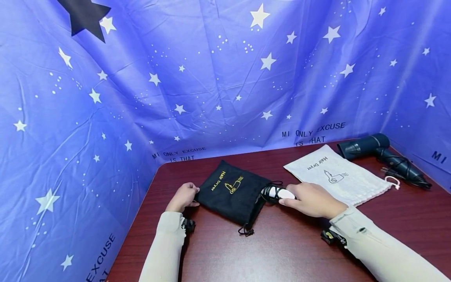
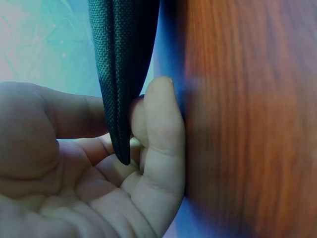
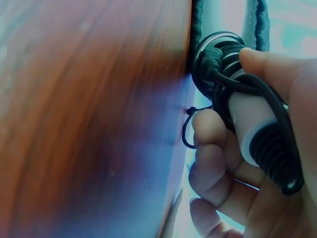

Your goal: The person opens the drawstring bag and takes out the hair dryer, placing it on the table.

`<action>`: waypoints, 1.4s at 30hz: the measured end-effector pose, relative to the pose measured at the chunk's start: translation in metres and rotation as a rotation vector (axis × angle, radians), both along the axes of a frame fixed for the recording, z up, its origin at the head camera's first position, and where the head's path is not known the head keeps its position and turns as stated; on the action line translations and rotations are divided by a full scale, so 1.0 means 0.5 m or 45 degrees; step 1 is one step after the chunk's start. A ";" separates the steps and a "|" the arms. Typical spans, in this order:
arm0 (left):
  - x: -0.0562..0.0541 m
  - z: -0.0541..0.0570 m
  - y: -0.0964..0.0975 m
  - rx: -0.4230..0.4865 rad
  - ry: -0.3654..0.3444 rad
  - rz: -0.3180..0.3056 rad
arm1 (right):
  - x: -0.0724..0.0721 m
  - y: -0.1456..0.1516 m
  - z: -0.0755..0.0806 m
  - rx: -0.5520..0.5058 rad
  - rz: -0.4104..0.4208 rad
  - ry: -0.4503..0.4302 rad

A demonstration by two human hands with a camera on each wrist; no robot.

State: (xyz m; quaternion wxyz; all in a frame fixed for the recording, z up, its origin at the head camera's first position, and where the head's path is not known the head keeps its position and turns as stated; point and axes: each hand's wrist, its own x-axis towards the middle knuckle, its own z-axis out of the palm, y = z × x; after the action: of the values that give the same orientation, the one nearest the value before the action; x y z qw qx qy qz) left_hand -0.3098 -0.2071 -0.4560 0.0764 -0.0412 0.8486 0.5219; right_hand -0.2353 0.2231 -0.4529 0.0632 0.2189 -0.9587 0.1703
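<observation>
A black drawstring pouch (image 1: 215, 197) with yellow "Hair Dryer" lettering lies on the table, its mouth to the right. My left hand (image 1: 183, 197) pinches the pouch's closed left edge between thumb and fingers; the left wrist view shows the dark cloth (image 2: 116, 84) between them. At the mouth, my right hand (image 1: 313, 200) grips the white handle (image 3: 250, 114) of a hair dryer, with its black cord (image 3: 267, 101) wound round it. The rest of the dryer is hidden inside the pouch.
To the right lies a white drawstring pouch (image 1: 352, 190) with the same print. Behind it, a dark hair dryer (image 1: 364, 145) with wrapped cord rests near the table's far right corner. A blue star-patterned curtain (image 1: 218, 129) borders the dark red table (image 1: 225, 258).
</observation>
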 end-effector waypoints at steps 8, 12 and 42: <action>0.001 0.000 0.001 -0.024 0.012 -0.011 | -0.003 0.004 -0.006 -0.003 0.010 0.015; 0.003 -0.003 0.002 -0.088 0.028 -0.030 | -0.004 0.005 -0.006 0.004 0.010 0.019; 0.001 -0.006 -0.001 -0.057 0.047 -0.021 | -0.002 0.031 0.024 0.023 0.047 -0.026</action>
State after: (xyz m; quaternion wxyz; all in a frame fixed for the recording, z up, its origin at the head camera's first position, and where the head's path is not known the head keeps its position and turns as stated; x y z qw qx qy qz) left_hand -0.3095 -0.2077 -0.4589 0.0641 -0.0264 0.8617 0.5027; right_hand -0.2365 0.2385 -0.4407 0.0481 0.2355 -0.9566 0.1649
